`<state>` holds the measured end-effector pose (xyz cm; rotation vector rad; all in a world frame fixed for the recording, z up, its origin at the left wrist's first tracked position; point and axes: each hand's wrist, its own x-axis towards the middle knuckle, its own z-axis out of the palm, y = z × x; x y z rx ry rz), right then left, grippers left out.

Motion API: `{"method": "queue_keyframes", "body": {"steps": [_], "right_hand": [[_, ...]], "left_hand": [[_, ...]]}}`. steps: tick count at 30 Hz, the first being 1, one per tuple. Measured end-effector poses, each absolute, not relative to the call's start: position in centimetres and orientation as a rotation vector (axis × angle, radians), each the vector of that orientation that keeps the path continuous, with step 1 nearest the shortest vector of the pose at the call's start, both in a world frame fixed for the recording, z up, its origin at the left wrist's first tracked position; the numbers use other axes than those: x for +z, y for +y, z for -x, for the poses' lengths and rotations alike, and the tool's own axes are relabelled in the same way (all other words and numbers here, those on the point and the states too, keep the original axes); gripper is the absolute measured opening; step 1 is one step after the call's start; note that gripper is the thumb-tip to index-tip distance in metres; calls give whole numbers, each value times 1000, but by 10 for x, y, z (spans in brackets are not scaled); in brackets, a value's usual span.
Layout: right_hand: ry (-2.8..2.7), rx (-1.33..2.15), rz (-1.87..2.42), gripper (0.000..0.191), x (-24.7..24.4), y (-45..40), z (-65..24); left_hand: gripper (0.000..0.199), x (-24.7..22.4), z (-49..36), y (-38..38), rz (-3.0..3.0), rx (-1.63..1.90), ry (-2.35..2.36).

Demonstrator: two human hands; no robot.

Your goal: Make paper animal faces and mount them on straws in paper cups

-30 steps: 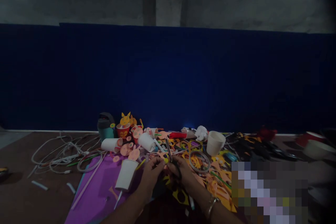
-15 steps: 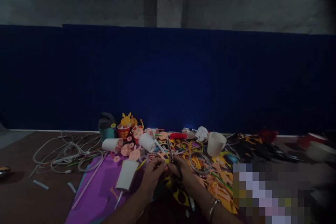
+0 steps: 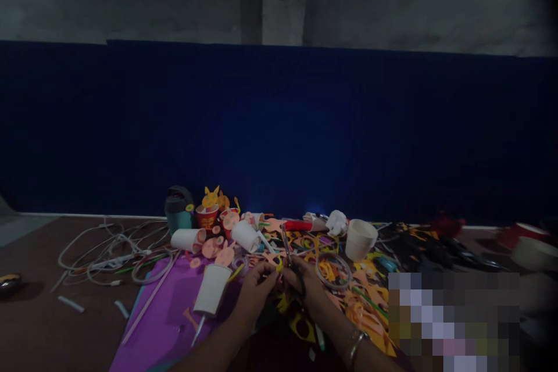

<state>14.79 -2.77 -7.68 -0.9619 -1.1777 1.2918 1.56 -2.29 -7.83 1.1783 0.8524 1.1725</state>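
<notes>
Scissors (image 3: 286, 243) point up and away, and my right hand (image 3: 305, 285) is closed around their handles. My left hand (image 3: 257, 290) pinches a small yellow piece (image 3: 279, 264) just left of the scissors. The fingertips of both hands nearly meet. A yellow sheet with cut-out holes (image 3: 303, 325) lies below my right hand. Left of my left hand a white paper cup (image 3: 212, 289) with a straw under it rests on purple sheets (image 3: 168, 296).
White cables (image 3: 104, 256) sprawl at the left. Behind lie more cups, a teal bottle (image 3: 178, 215) and red cups with paper animals (image 3: 210, 197). A tape roll (image 3: 332, 271), a white cup (image 3: 361, 239) and orange scraps (image 3: 366, 319) are on the right.
The whole view has shifted slightly, so things sit a little further right. Both hands stay close together, and the scissors still point upward.
</notes>
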Motion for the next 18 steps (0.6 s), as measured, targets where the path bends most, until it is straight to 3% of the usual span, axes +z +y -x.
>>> {"method": "queue_keyframes", "body": {"steps": [12, 18], "right_hand": [[-1361, 1552, 950, 34, -78, -38, -144], [-1497, 1428, 890, 26, -94, -34, -142]], "left_hand": [[23, -73, -9, -21, -954, 1394, 942], [21, -72, -9, -23, -961, 1423, 969]]}}
